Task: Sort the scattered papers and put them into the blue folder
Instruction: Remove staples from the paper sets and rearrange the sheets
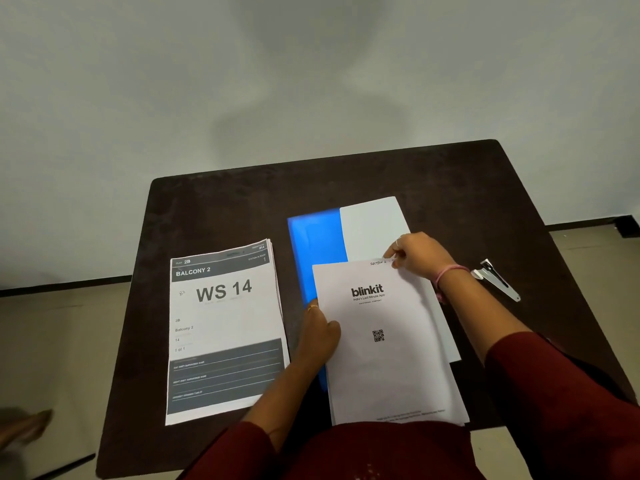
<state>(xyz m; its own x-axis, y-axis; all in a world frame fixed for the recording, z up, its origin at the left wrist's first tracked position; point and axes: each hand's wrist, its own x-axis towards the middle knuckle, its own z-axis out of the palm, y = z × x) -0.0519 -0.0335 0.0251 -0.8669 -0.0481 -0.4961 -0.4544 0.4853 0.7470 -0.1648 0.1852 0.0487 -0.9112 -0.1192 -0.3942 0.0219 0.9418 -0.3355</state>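
A blue folder (317, 247) lies open in the middle of the dark table, with a blank white sheet (372, 226) on its right half. On top of these lies a stack of papers printed "blinkit" (384, 358). My left hand (318, 332) grips this stack at its left edge, thumb on top. At the stack's top right corner my right hand (414, 252) pinches the paper. A second stack headed "BALCONY 2 / WS 14" (225, 327) rests to the left of the folder, untouched.
The dark brown table (225, 202) stands against a pale wall. A metal binder clip (497, 278) lies on the table right of my right wrist. The near table edge is at my body.
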